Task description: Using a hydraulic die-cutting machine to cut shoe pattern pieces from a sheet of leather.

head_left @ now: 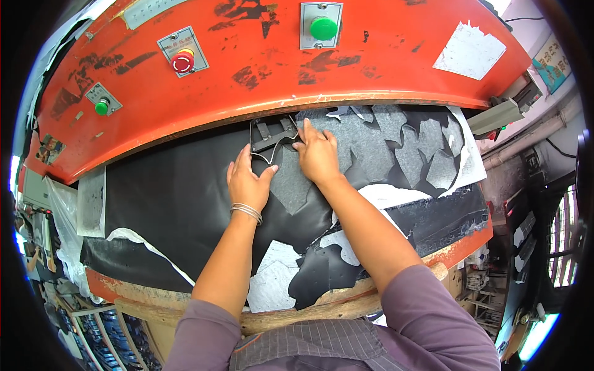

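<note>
Thin steel cutting die, irregular outline, flat on black sheet material at twelve o'clock under the red press head; left hand curled loosely on its lower edge; right hand flat, fingers pressing beside it.

one view only, from a fisheye camera on the person's head, looking steeply down and forward, close over the black sheet on the bench. the orange machine head arches across the top; forearms enter from the lower edge.
</note>
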A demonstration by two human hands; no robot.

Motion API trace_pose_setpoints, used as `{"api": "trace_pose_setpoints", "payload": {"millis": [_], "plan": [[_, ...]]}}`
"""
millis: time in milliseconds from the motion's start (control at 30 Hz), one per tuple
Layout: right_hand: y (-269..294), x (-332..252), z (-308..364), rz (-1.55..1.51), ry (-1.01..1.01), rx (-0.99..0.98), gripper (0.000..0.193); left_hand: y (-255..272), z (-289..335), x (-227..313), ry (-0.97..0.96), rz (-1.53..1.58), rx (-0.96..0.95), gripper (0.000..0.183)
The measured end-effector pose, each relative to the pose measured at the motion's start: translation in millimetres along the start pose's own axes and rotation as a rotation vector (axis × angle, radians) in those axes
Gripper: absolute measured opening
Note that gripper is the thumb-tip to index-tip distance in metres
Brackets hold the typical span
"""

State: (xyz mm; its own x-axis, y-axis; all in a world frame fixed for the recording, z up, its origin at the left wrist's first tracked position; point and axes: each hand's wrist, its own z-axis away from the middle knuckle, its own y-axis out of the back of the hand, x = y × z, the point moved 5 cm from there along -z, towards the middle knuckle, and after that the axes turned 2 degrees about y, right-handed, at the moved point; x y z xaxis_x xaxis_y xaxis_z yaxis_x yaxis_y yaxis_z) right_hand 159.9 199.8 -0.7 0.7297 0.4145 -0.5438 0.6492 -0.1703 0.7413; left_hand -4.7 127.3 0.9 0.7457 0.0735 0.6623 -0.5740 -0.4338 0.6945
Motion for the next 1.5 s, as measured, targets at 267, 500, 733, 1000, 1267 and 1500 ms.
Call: {"api": "trace_pose_setpoints", "payload": {"millis": [267, 500, 733, 1000, 1267, 1500], "plan": [[-0.1, 6.1, 5.8, -0.003, 0.005, 0.004, 0.052, 3.0, 2.0, 5.2, -0.021, 0.001, -0.062, 0.073], [14.8, -6.7, 19.6, 0.115, 0.018, 0.002, 0.056, 3.3, 11.3, -2.8, -0.046, -0.014, -0.038, 0.079], [135.7, -41.9, 43.5, -0.588, -0.081, 0.155, 0.058, 152.6, 4.4, -67.5, 0.018, 0.444, 0.548, 0.02], [219.6, -98.4, 12.6, -0.58, 0.07, 0.414, 0.034, 325.5, -16.6, -21.0, -0.099, 0.025, 0.589, 0.037], [144.5, -144.5, 198.1, -0.302, 0.144, -0.554, 0.039, 235.7, 171.0, -18.7, 0.043, 0.048, -0.189, 0.035], [96.0, -200.4, 318.9, 0.051, 0.428, -0.573, 0.045, 217.6, 293.5, -21.5, -0.226, -0.007, -0.276, 0.016]]}}
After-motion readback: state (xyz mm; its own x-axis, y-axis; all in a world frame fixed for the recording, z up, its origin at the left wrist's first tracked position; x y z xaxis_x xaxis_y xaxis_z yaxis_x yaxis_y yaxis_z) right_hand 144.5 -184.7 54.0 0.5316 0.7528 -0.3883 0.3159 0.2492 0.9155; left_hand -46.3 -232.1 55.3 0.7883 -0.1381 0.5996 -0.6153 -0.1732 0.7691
